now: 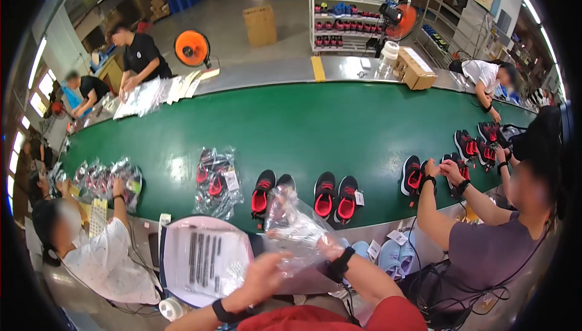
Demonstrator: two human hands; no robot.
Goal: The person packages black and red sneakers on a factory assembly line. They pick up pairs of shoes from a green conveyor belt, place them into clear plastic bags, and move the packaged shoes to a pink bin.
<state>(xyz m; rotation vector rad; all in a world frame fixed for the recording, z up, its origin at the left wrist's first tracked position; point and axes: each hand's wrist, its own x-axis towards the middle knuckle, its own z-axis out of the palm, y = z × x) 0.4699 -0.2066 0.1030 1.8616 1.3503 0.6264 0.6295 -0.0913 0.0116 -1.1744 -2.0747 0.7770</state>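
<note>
A clear plastic bag [297, 225] stretches between my hands, just above the near edge of the green belt. My right hand [330, 248] grips one side of it. My left hand [262, 277], slightly blurred, has its fingers curled at the bag's near edge. Behind the bag is a pair of black shoes with red linings; the left shoe [264, 193] shows well, while the bag partly covers the right one. Beside them stands another black and red pair [325, 194], with a white tag on one shoe. Farther left lies a bagged pair [216, 179].
A white-lined bin [209, 255] with printed sheets stands at my left. Light blue shoes [394, 257] sit below the belt's edge at right. Co-workers sit on both sides, one handling shoes [412, 176], another bagged pairs [109, 182]. A cardboard box [416, 69] rests across the belt [291, 122].
</note>
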